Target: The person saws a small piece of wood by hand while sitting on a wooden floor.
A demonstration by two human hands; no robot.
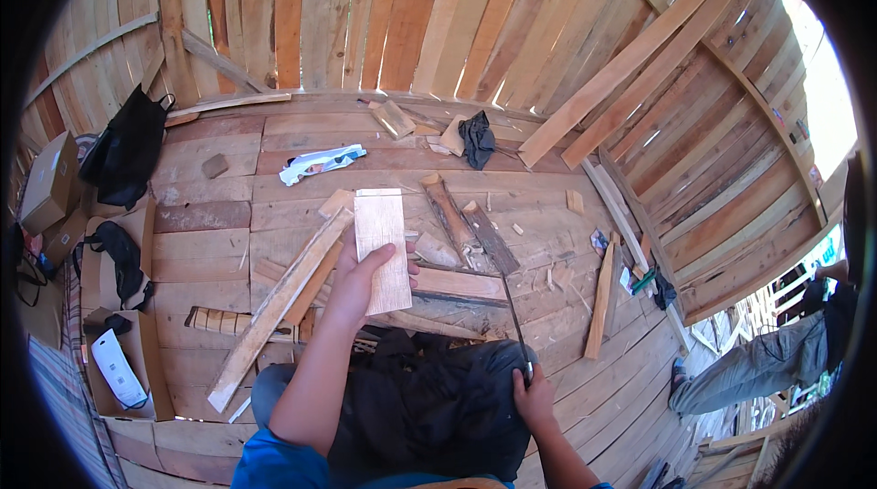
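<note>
My left hand [367, 274] is closed around a short, flat, pale wooden board [385, 215], held upright in front of me, thumb across its near face. In my right hand [535, 396], by my right knee, is the handle of a long knife [516, 315]. Its dark narrow blade points away from me, seen nearly edge-on, and is apart from the board. Beyond my lap, under the raised board, lies a piece of timber [457, 284]. Two bark-edged wood pieces, one a split log [448, 211], lie farther out. A long plank [279, 311] slants at the left.
Wood chips and offcuts litter the plank floor [206, 247]. Open cardboard boxes [160, 370] and a black bag [128, 149] stand at the left. Long boards [630, 64] lean on the right wall. A person in grey trousers [758, 370] is at the right edge.
</note>
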